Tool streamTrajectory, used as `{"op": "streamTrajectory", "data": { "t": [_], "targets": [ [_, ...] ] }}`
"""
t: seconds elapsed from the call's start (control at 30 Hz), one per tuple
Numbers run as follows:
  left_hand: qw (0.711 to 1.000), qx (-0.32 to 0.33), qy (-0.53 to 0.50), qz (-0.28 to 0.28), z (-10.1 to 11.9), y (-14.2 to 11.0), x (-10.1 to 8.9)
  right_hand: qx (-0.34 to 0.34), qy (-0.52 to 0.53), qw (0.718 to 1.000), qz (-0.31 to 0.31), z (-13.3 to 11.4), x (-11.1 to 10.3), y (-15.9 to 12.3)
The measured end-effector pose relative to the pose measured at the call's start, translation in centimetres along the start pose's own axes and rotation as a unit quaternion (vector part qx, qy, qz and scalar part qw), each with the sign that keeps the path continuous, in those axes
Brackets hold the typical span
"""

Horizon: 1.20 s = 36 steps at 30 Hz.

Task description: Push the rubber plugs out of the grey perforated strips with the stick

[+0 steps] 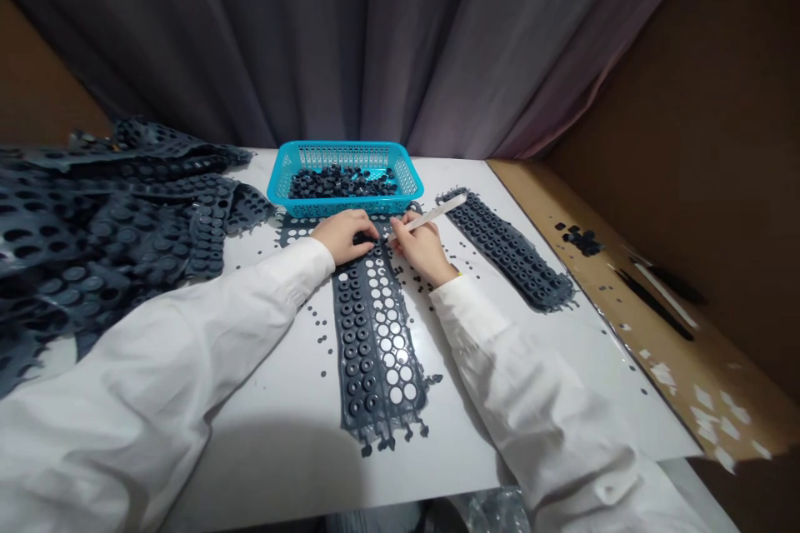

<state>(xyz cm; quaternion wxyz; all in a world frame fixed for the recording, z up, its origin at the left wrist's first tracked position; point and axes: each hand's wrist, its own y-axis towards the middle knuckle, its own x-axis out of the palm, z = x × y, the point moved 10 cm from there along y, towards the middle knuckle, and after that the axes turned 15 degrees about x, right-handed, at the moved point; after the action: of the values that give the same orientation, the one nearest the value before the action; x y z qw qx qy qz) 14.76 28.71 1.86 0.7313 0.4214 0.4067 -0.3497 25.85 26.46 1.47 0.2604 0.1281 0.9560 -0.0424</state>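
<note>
A long black rubber sheet (pixel 381 300) lies lengthwise before me on the white tabletop. Moulded rings fill its left columns, while round openings on the right show white. My left hand (pixel 346 235) rests at its far part, thumb and fingers curled round dark rubber there; the exact contact is partly hidden. Just to the right, my right hand (pixel 422 246) grips a slim white stick-like tool (pixel 437 211) like a pen. The tool's lower tip points down at the sheet by my left fingertips, and its upper end sticks out to the right.
A blue basket (pixel 346 206) with many small black pieces stands behind my hands. Another ringed rubber strip (pixel 509 250) lies to the right. Perforated black sheets (pixel 125 225) are heaped at left. Small black discs, dark tweezer-like tools (pixel 656 304) and white scraps (pixel 706 412) lie about.
</note>
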Motion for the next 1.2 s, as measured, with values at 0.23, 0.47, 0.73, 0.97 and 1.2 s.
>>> {"op": "streamTrajectory", "data": {
  "t": [0.23, 0.47, 0.73, 0.97, 1.2],
  "targets": [
    [0.994, -0.004, 0.028, -0.107, -0.3, 1.2, 1.1, 0.022, 0.02, 0.999, -0.023, 0.9, 1.0, 0.1],
    [0.977, 0.016, 0.13, -0.17, 0.5, 2.1, 1.3, -0.041, -0.049, 0.998, 0.012, -0.8, 0.7, -0.4],
    [0.962, 0.099, 0.17, -0.189, 1.7, 2.6, 2.1, -0.085, -0.143, 0.985, 0.042, -1.9, 0.9, -0.9],
    [0.991, 0.064, 0.081, -0.089, 0.6, 1.0, 1.7, -0.07, -0.16, 0.984, 0.032, -1.7, 1.1, -0.9],
    [0.999, 0.008, 0.032, -0.027, -0.6, 0.3, 1.4, -0.079, -0.21, 0.973, 0.051, -2.0, 1.1, -1.0]
  ]
}}
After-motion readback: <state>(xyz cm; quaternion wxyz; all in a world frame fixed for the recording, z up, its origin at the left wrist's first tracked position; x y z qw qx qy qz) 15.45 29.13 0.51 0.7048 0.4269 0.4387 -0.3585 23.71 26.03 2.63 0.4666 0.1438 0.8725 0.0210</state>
